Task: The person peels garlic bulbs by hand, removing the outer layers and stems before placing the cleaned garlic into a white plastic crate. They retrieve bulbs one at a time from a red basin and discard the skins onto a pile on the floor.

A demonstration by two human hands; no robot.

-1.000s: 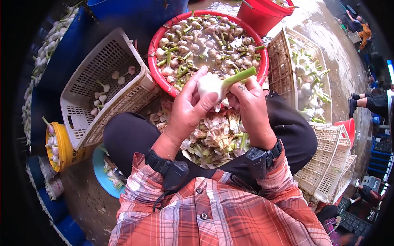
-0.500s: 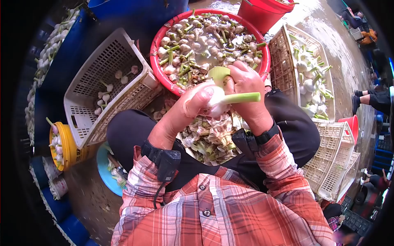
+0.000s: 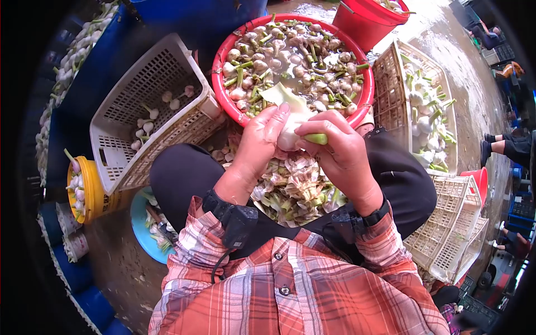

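My left hand [image 3: 254, 146] grips a white garlic bulb [image 3: 288, 135], thumb on its upper side. A loosened pale leaf [image 3: 286, 98] stands out from the bulb towards the tub. My right hand [image 3: 339, 153] pinches the bulb near its green stem [image 3: 317, 138], which points right. Just beyond both hands is a red tub [image 3: 219, 85] of water with many garlic bulbs. Below them, between my legs, lies a heap of peeled garlic skins [image 3: 296, 192].
A white crate [image 3: 134, 84] with some bulbs stands left, a fuller crate [image 3: 389, 92] right. Nearby are a yellow bucket [image 3: 99, 192], a blue basin [image 3: 142, 237], a red bucket [image 3: 365, 22] and stacked crates [image 3: 441, 223]. Other people are at the far right.
My right hand has come down onto the bulb near the stem. The stem now looks foreshortened, and the leaf has shifted left and stands out more. The view has shifted slightly.
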